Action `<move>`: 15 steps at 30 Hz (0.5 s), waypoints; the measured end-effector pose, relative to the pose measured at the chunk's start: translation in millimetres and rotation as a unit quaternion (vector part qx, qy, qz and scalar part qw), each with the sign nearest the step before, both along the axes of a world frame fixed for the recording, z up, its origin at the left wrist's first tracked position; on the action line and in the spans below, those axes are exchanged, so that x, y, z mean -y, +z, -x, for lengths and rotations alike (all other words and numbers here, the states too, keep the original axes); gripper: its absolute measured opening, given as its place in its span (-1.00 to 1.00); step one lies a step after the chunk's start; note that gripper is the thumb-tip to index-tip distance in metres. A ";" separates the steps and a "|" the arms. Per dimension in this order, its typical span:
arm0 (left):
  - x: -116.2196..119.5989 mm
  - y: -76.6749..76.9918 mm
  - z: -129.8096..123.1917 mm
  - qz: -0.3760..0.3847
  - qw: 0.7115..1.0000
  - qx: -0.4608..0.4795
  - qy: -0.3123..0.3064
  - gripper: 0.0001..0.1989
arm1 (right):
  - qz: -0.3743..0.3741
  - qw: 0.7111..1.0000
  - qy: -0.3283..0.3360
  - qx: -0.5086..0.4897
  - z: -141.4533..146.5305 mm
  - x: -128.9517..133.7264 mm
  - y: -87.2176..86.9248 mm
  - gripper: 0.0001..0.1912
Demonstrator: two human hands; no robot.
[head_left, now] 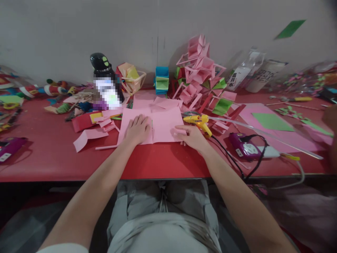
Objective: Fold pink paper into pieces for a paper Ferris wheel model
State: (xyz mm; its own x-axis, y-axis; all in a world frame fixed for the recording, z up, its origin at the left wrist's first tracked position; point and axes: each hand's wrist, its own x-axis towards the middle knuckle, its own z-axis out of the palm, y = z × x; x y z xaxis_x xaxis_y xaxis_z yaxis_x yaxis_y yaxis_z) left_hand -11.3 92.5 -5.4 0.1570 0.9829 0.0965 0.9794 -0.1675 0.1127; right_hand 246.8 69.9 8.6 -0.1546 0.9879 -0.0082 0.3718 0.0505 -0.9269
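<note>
A pink sheet of paper (165,121) with an upright crease down its middle lies on the red table before me. My left hand (138,130) rests flat on its left half, fingers stretched out. At the sheet's right edge is my right hand (193,137), its index finger extended over the paper and the other fingers partly hidden. A small green spot shows at the crease. Just beyond the right hand lies a yellow hot glue gun (198,122) with a clear glue stick (263,134) running out of its back.
Folded pink paper shapes (197,66) are piled at the back. A black bottle (100,63) stands behind a blurred phone-like screen (109,93). A purple power strip (244,146) with cables sits at right, near green paper (273,121). Paper scraps (89,137) lie left.
</note>
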 end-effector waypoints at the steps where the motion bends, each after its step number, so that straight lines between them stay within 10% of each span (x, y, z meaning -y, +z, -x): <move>1: 0.1 0.0 -0.3 -0.001 1.000 0.000 -0.001 -0.43 | 0.001 1.000 0.006 0.007 -0.4 -0.7 -1.6 -0.61; 15: 0.8 -2.9 1.3 -0.017 1.000 -0.007 -0.010 -0.42 | -0.037 0.998 -0.021 0.047 -8.9 -4.0 -4.8 -0.73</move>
State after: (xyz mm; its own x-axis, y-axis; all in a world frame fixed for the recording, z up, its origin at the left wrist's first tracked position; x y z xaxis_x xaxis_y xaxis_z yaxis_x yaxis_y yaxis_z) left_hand -12.6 91.7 -8.3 0.1777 0.9758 0.1276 0.9774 -0.1901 0.0920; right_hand 255.7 73.9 3.8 -0.1149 0.9920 0.0517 0.4595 0.0992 -0.8826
